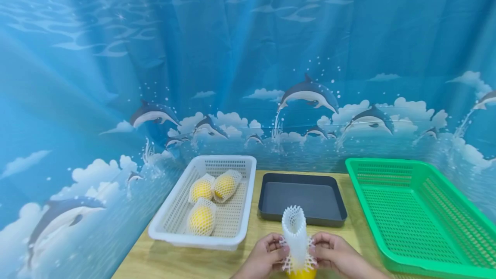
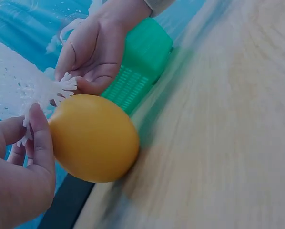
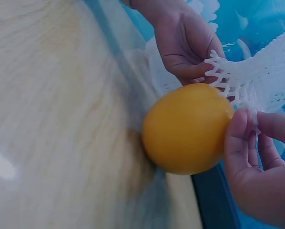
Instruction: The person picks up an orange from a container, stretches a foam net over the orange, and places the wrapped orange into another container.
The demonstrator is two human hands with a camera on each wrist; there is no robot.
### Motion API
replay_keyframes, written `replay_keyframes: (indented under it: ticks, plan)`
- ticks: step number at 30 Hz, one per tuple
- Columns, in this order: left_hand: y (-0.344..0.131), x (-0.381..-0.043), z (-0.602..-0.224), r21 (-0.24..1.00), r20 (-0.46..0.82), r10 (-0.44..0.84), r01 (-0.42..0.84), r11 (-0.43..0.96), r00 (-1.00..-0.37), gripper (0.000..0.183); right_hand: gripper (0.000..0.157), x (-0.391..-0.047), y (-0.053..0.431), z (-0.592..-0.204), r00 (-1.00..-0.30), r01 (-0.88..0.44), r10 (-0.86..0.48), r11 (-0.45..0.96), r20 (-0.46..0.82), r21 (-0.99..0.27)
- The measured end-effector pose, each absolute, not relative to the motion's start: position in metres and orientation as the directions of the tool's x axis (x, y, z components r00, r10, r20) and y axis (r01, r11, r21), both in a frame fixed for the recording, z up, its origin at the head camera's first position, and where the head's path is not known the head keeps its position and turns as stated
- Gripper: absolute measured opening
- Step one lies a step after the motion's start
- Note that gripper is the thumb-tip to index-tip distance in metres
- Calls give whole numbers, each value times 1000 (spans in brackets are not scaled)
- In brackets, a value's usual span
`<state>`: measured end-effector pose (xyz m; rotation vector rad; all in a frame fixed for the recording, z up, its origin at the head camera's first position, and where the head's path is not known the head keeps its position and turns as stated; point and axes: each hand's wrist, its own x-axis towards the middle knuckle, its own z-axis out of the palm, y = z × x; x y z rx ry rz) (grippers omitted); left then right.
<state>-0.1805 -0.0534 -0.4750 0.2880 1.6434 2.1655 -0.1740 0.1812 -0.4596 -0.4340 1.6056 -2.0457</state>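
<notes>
A smooth round yellow fruit [image 2: 96, 138] rests on the table in front of me, most of it below the edge of the head view. A white foam net sleeve [image 1: 296, 238] stands up from its top, its upper end a hollow tube. My left hand [image 1: 261, 256] pinches the sleeve's frilled lower rim on one side between thumb and fingers. On the opposite side my right hand [image 1: 336, 254] pinches the same rim. Both wrist views show the fruit's body bare, with the net rim [image 3: 223, 78] spread at one end of it.
At the left, a white basket [image 1: 248, 210] holds several yellow fruits in foam nets [image 1: 201, 221]. A dark grey tray [image 1: 302, 195] lies just beyond my hands. To the right stands a green basket [image 1: 410, 223]. Behind the wooden table [image 1: 155, 261] hangs a blue dolphin-print curtain [image 1: 232, 76].
</notes>
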Motion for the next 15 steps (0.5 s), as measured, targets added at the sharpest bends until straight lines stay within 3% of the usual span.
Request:
replay_keyframes:
  ticks: [7,15]
  plan:
    - [-60,-177,-482,955,-145,421,-238,-178,-895,14,8,-168,185,-467,-828,264,-540,-134,-153,-955]
    - [-63,-179,-492,954,-124,414,-223,-200,-902,16,3,-166,194,-480,-820,233,-564,-178,-95,-956]
